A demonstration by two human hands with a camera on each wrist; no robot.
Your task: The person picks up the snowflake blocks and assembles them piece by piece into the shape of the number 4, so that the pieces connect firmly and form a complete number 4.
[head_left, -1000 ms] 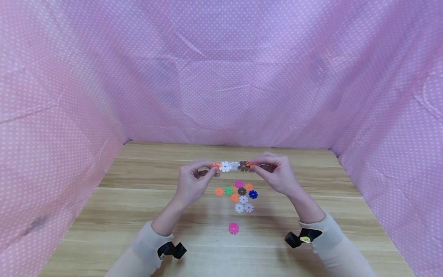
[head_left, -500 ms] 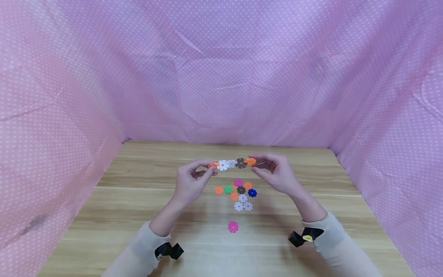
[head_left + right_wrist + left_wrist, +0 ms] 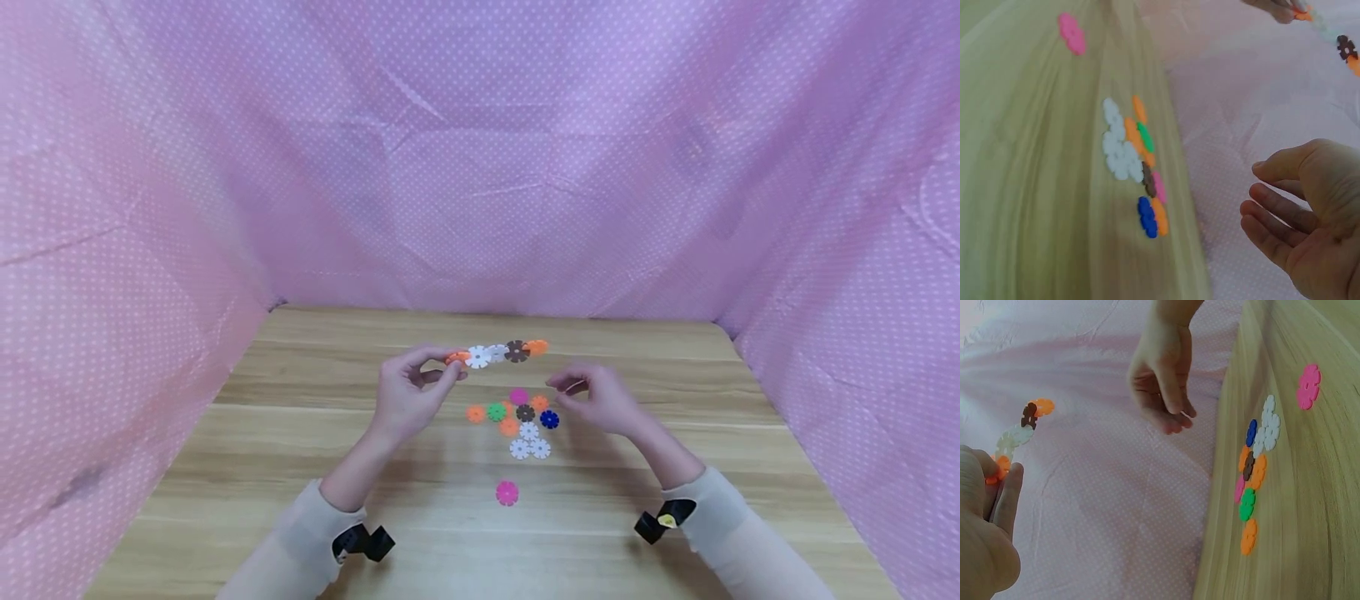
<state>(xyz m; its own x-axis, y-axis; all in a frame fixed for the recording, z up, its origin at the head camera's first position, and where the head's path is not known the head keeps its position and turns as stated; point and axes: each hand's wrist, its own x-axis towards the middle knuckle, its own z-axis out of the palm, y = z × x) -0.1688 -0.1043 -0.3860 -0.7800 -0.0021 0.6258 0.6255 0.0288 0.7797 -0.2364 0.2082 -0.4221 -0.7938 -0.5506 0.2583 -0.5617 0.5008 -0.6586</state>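
My left hand [image 3: 408, 396] pinches the orange notched disc [image 3: 457, 358] at the left end of a short chain of flower-shaped interlocking discs, held up above the table. From there the chain runs through a white disc [image 3: 477, 357], a paler white one, a brown disc [image 3: 516, 351] and another orange disc [image 3: 537, 347] at its free end. Apart from the chain, my right hand [image 3: 600, 402] hovers beside the loose discs with its fingers loosely bent. The right wrist view shows nothing between that hand's thumb [image 3: 1285, 164] and fingers.
Loose discs lie clustered mid-table: green [image 3: 496, 412], blue [image 3: 550, 419], brown [image 3: 525, 413], magenta [image 3: 519, 397], several orange and white [image 3: 520, 449]. A pink disc [image 3: 507, 493] lies nearer the front. Pink dotted cloth [image 3: 480, 208] surrounds the wooden table [image 3: 300, 467].
My right hand has let go of the chain's right-hand orange disc and moved down and slightly right, towards the loose discs. My left hand still holds the chain, shifted slightly left.
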